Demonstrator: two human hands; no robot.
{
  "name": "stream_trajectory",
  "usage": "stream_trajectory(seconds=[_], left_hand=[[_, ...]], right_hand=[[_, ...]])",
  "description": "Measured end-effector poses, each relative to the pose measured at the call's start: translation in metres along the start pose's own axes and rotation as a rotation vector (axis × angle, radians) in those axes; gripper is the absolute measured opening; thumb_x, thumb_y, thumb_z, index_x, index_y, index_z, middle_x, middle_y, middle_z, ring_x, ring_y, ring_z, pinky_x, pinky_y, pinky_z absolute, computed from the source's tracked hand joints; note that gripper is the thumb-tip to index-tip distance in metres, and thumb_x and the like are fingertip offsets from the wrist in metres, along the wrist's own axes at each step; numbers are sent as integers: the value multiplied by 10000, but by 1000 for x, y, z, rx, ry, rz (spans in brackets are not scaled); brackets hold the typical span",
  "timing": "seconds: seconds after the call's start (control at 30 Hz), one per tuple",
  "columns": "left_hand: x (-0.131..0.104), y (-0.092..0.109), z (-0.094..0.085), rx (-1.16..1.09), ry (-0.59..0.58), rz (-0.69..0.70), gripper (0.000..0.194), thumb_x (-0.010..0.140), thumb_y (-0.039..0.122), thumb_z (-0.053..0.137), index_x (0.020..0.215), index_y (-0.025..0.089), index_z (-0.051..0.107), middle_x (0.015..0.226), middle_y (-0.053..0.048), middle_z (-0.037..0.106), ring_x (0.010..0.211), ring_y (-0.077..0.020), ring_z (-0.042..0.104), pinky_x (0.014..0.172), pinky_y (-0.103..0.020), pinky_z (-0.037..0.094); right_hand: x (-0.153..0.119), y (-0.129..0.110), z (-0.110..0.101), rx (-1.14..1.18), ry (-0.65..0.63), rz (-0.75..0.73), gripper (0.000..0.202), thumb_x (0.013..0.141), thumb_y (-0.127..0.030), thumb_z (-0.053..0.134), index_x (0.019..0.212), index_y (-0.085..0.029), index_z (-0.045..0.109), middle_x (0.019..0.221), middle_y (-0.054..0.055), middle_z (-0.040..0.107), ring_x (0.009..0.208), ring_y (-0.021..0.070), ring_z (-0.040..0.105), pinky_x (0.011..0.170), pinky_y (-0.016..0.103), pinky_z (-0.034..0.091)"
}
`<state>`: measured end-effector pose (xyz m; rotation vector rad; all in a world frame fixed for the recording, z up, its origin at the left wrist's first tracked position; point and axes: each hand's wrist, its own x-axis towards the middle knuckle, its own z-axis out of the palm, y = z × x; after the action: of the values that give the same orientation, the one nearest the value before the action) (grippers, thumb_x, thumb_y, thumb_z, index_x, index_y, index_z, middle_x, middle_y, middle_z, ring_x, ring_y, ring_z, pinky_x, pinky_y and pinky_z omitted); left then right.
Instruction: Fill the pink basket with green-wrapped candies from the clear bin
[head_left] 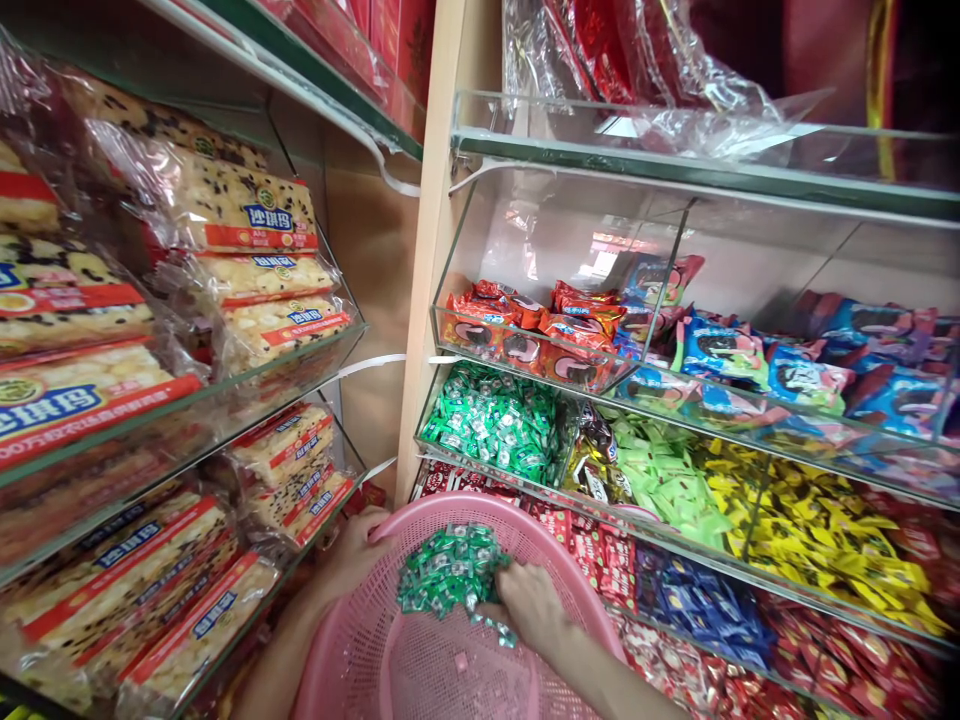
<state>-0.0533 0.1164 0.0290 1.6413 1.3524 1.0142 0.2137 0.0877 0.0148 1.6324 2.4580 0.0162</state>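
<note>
A pink plastic basket (pixel 585 560) with a mesh wall is tilted toward me below the shelves. My left hand (pixel 364 550) is closed round its left rim. Inside lies a heap of small green-wrapped candies (pixel 450 560), gathered at the far side. At the right edge of that heap, my right hand (pixel 532 605) reaches in with its fingers curled round some of the candies. A few candies lie just below its thumb, and the palm side is hidden. One small pinkish piece (pixel 461 662) rests on the basket floor.
Beyond the basket, a clear bin holds more green candies (pixel 495 415), beside light green (pixel 664 470) and yellow packets (pixel 817 530). Red-wrapped cakes (pixel 525 325) sit above. Packaged pastries (pixel 255 215) fill the left shelves. A wooden upright (pixel 427 230) and glass shelf edges (pixel 675 165) surround the basket.
</note>
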Motion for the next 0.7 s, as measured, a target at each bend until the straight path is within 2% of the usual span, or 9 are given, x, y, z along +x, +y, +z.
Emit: stream_trajectory(seconds=[0.17, 0.37, 0.57, 0.7], left_hand=[[0, -5, 0, 15, 2, 2, 151, 675, 244, 591, 724, 135, 683, 820, -49, 641, 784, -210, 593, 734, -294, 455], [2, -9, 0, 36, -10, 7, 136, 689, 228, 580, 716, 137, 677, 813, -42, 631, 788, -205, 592, 728, -282, 450], [2, -7, 0, 6, -8, -9, 135, 678, 231, 599, 720, 139, 689, 828, -45, 641, 792, -206, 589, 745, -281, 450], [3, -5, 0, -1, -4, -9, 132, 673, 237, 595, 692, 139, 681, 823, -46, 641, 788, -208, 588, 743, -290, 453]], right_hand=[[-2, 6, -2, -17, 8, 26, 277, 789, -402, 626, 889, -146, 661, 881, 106, 667, 858, 243, 623, 715, 308, 437], [1, 0, -5, -16, 8, 77, 415, 836, -510, 508, 827, -129, 673, 830, 143, 672, 824, 264, 639, 704, 331, 453], [5, 5, -10, -48, -34, 83, 314, 765, -430, 642, 867, -137, 684, 856, 127, 683, 843, 265, 644, 701, 313, 468], [4, 14, -14, -45, -34, 106, 243, 798, -366, 617, 870, -146, 687, 858, 135, 682, 841, 259, 650, 701, 310, 474]])
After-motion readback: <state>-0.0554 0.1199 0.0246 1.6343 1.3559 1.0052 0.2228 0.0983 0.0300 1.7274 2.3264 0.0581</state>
